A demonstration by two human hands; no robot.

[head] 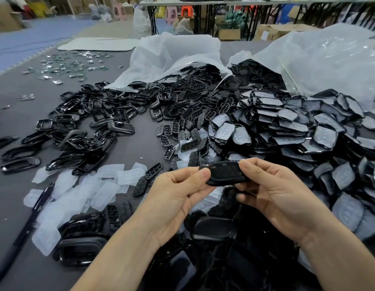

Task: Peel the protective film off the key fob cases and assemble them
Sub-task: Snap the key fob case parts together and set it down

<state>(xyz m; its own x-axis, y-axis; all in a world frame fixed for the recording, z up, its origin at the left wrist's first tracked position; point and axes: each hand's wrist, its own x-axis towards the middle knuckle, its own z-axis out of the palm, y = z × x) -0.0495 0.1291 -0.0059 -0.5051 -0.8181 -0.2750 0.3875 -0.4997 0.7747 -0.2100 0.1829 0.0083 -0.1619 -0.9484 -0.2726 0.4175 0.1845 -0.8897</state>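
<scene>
Now both hands' grip pinches the key fob case (pixel 224 173) ends.

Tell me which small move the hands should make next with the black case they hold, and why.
Probably squeeze the key fob case so its parts snap together. The left hand and right hand pinch it at both ends, its dark buttons show no film, and peeled films already lie at the left.
</scene>
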